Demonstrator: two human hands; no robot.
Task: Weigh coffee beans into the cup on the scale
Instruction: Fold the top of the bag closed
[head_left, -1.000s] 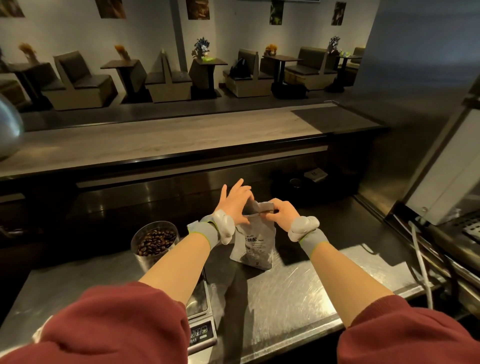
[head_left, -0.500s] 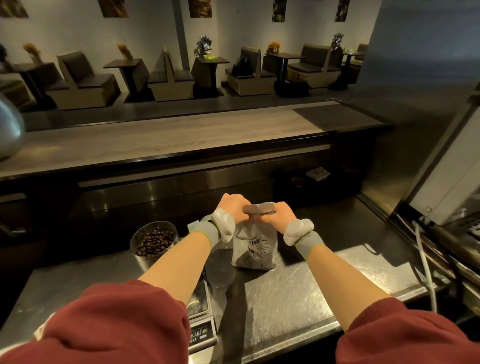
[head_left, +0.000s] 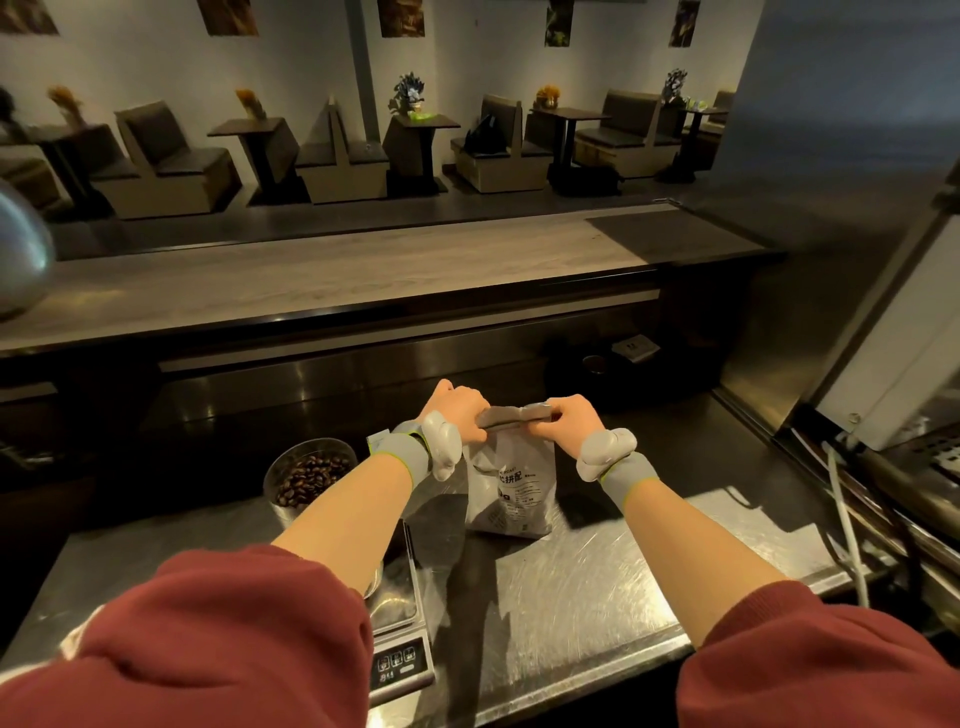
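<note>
A white coffee bean bag (head_left: 511, 491) with dark print stands upright on the steel counter (head_left: 597, 577). Its top is folded over into a flat strip. My left hand (head_left: 460, 408) pinches the left end of that fold and my right hand (head_left: 569, 418) pinches the right end. To the left stands a metal cup (head_left: 306, 480) holding dark coffee beans. The scale (head_left: 400, 623) lies under my left forearm, which hides most of its platform; its display faces me at the counter's front edge. Whether the cup rests on the scale I cannot tell.
A raised wooden bar top (head_left: 337, 275) runs across behind the work counter. A steel machine (head_left: 904, 338) with a white cable (head_left: 847, 525) stands at the right. A small cup and a card (head_left: 634, 347) sit at the back right. A rounded metal object (head_left: 21, 260) is at far left.
A second ago my left fingers were spread above the bag's top. Both hands have since closed on the fold and pressed it flat and level; the bag now stands upright.
</note>
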